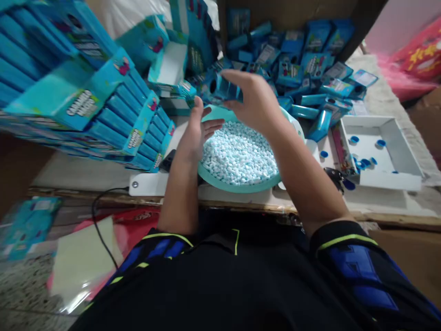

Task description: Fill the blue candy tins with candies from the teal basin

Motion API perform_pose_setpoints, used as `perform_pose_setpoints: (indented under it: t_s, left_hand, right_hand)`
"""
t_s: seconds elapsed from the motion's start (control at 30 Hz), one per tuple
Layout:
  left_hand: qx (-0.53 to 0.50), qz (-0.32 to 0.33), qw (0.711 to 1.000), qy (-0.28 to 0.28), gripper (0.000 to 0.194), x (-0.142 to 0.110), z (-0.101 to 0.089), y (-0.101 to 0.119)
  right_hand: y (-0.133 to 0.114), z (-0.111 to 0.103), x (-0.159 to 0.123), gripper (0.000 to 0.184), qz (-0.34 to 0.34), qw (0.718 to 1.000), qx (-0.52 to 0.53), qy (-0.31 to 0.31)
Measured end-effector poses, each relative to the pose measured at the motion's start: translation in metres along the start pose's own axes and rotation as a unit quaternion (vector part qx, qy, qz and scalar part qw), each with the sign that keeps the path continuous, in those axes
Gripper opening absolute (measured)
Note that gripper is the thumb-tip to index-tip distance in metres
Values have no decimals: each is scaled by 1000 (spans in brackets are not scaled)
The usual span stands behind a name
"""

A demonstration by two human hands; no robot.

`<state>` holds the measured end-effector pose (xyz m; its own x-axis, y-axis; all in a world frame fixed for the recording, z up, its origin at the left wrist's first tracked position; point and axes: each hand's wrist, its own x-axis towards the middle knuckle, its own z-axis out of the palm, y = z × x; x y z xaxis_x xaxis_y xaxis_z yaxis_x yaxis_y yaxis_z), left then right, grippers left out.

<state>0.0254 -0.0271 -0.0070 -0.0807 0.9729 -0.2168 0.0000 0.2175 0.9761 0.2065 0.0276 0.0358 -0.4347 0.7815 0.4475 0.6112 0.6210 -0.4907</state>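
Note:
My right hand is closed round a small blue box, held above the far rim of a teal bowl filled with small white and pale blue candies. My left hand is open with fingers spread, hovering at the bowl's left edge just below the box. It holds nothing.
Stacked blue display cartons fill the left. A heap of small blue boxes lies behind the bowl. A white tray with several blue caps sits at the right. A black cable hangs off the table's front edge.

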Motion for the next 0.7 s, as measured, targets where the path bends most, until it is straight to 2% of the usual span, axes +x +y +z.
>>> perform_pose_setpoints:
  t_s: [0.13,0.23,0.33,0.57,0.7]
  left_hand:
    - [19,18,1000,-8,84,2,-1,-7]
    - [23,26,999,-39,84,3,-3,-8]
    - [3,10,999,-46,81,5,-2,-9]
    - [-74,5,997,32,58,10,2,-16]
    - [-195,-18,981,11,38,11,-3,-10]
  right_hand:
    - [21,29,-12,58,-36,999,-20,-18]
    - [29,31,-17,58,-45,999,1,-29]
    - [33,32,-17,56,-43,998,22,-47]
    - [28,46,-19,53,-102,992,51,-55]
    - [30,51,-19,52,-75,993,84,-45]
